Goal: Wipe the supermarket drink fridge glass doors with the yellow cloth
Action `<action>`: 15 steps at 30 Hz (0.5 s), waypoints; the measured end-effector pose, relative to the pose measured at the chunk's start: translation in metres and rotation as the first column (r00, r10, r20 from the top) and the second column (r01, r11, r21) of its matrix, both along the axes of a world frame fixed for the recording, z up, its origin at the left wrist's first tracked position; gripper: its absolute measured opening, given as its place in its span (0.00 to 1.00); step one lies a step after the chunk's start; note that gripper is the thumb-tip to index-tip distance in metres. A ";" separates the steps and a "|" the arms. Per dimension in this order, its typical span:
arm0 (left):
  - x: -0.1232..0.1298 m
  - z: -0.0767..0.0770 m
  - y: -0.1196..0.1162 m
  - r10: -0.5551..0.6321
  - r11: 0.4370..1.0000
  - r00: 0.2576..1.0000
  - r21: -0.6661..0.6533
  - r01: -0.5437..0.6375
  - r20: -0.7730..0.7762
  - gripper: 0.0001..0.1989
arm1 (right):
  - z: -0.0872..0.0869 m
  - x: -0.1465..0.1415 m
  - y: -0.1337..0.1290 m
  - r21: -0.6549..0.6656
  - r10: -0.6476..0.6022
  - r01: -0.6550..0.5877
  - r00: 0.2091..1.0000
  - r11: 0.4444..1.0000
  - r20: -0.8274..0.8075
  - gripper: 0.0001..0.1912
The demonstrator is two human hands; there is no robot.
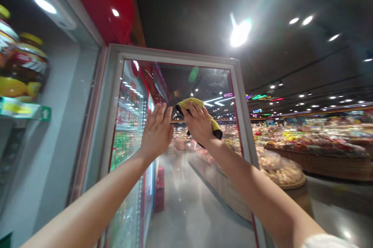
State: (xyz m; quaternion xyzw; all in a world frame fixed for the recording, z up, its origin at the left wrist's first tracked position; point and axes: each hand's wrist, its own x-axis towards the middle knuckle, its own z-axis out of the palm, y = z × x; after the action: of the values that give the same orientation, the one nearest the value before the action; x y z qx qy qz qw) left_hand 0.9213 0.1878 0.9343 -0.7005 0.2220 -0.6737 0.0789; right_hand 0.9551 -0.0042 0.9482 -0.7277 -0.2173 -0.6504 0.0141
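Both arms reach forward to the glass door (201, 84) of a display fridge, which stands swung open in front of me. My right hand (198, 123) presses a yellow cloth with black edges (216, 126) against the upper middle of the glass. Part of the cloth is hidden under the palm. Just left of it, my left hand (158, 129) is raised with its fingers stretched out and nothing in it. It looks to be against or very close to the pane; I cannot tell which.
On the left, the open cabinet has jars with yellow lids (30, 65) on a shelf with a green-and-white price strip (21, 109). The door's grey frame (247, 123) borders the glass. Beyond stand rounded wooden display stands (320, 162) heaped with packaged goods.
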 end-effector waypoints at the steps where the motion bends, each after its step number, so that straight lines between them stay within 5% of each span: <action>1: 0.003 0.001 -0.007 -0.001 1.000 1.000 -0.003 0.001 0.001 0.29 | 0.013 0.001 -0.001 0.005 -0.006 0.006 1.000 1.000 -0.009 0.25; 5: 0.012 -0.002 -0.035 0.015 1.000 0.999 0.027 -0.014 -0.041 0.29 | 0.053 0.011 -0.036 0.200 -0.055 0.066 0.997 0.978 -0.060 0.26; 7: 0.015 -0.006 -0.043 0.033 0.998 0.996 0.050 -0.029 -0.081 0.28 | 0.041 0.019 -0.054 0.303 -0.075 0.092 0.995 0.949 -0.067 0.27; 9: 0.017 -0.009 -0.046 0.045 0.998 0.992 0.055 -0.038 -0.115 0.29 | 0.012 0.026 -0.062 0.362 -0.098 0.112 0.994 0.926 -0.056 0.28; 12: 0.022 -0.011 -0.050 0.043 0.998 0.991 0.058 -0.036 -0.128 0.29 | -0.024 0.034 -0.059 0.318 -0.116 0.125 0.992 0.940 -0.044 0.28; 15: 0.032 -0.008 -0.062 0.035 0.996 0.995 0.090 -0.027 -0.095 0.29 | -0.014 0.042 -0.058 0.236 -0.103 0.112 0.993 0.965 -0.052 0.27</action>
State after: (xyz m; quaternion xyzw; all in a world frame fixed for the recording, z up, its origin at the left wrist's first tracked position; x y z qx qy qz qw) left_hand 0.9536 0.1257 0.9263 -0.7312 0.2443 -0.6274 0.1094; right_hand 0.9974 -0.0621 0.9341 -0.7441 -0.0975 -0.6572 0.0703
